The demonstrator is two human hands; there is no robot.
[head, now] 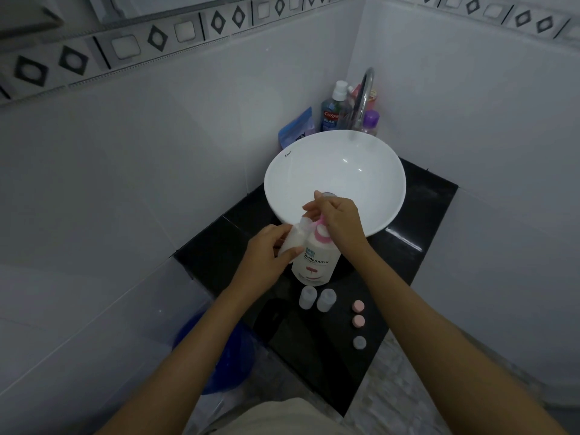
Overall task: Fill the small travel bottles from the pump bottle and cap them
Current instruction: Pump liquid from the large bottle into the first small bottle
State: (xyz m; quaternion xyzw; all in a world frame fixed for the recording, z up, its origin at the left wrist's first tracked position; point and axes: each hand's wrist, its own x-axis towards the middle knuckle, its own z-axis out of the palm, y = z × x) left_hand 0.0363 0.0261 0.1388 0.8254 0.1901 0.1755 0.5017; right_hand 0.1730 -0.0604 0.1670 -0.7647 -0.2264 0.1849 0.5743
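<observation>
While the right hand (337, 219) presses the pump (317, 257) head, the left hand (266, 254) grips a travel bottle (293, 241), tilted at the spout to catch the liquid; two open bottles (317, 298) and three caps (358, 321) wait just before the pump

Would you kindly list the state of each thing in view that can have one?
Pump bottle: upright on the counter, right hand on its pump head.
Held travel bottle: uncapped, tilted, gripped by the left hand at the spout.
Two travel bottles: upright, uncapped.
Three caps: loose on the counter.
Sink: no water visible.
</observation>
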